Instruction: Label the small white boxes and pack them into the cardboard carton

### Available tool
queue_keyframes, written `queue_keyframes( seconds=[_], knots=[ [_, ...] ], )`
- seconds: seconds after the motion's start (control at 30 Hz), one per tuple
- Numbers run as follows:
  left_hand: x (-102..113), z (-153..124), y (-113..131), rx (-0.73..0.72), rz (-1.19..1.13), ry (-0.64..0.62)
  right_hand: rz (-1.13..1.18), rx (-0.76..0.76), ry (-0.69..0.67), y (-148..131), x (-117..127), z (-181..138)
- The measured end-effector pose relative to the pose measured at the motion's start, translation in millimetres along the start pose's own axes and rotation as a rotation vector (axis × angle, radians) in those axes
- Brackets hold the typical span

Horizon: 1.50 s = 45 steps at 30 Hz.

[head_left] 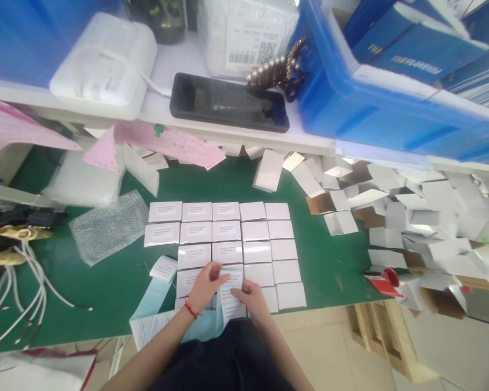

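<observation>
Dark clothing (224, 361) is worn, with a thin red bracelet (190, 310) around the left wrist (196, 304)

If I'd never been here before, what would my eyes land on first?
Probably the neat rows of white boxes in the middle of the green table, with the person's left hand and right hand at a label strip over the nearest ones. Next might be the messy heap of open boxes on the right, and the big blue bin of books above it.
</observation>
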State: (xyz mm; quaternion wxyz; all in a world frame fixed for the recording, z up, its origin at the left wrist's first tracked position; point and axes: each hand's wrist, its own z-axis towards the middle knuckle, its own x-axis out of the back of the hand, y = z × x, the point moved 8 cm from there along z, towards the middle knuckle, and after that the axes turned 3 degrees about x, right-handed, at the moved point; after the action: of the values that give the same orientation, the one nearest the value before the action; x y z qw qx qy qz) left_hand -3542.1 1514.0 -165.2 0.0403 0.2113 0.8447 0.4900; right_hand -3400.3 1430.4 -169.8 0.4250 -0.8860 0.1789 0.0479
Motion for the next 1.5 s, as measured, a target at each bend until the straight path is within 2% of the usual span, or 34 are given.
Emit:
queue_keyframes(
  seconds=[0.1,0.17,0.27,0.43,0.57,0.67,0.77,0.83,0.93,0.97,1.03,1.13,1.27,1.5],
  knots=[
    [-21,-13,-15,0.190,-0.178,-0.201,0.064,0.021,0.058,-3,-5,-4],
    [-25,-20,-19,0.219,-0.189,-0.210,0.118,0.016,0.109,-2,-5,-4],
    [-26,-28,-23,0.231,-0.174,-0.155,0.133,0.002,0.191,2,-1,-3],
    [-30,-35,-23,0.197,-0.195,-0.069,0.026,-0.018,0.279,13,11,-2],
    [-29,-35,-18,0.150,-0.041,-0.019,0.024,-0.003,0.274,23,19,-3],
    [-26,-34,-14,0.120,0.076,0.028,0.020,0.009,0.333,30,27,-2],
    [-19,-36,-13,0.124,0.131,0.105,-0.080,0.062,0.401,29,32,1],
    [-9,-42,-4,0.065,0.201,0.229,-0.154,0.106,0.439,24,34,4],
    [1,-55,22,-0.151,0.352,0.383,-0.235,0.147,0.485,18,34,6],
    [-3,-58,29,-0.238,0.401,0.375,-0.262,0.150,0.493,17,33,7],
    [-18,-62,39,-0.403,0.502,0.274,-0.317,0.150,0.507,14,32,7],
    [-48,-63,35,-0.551,0.655,0.093,-0.393,0.138,0.509,12,30,7],
    [-67,-56,18,-0.555,0.771,0.021,-0.451,0.126,0.518,11,31,10],
    [-71,-56,11,-0.547,0.792,0.013,-0.526,0.113,0.495,6,29,11]
  ],
)
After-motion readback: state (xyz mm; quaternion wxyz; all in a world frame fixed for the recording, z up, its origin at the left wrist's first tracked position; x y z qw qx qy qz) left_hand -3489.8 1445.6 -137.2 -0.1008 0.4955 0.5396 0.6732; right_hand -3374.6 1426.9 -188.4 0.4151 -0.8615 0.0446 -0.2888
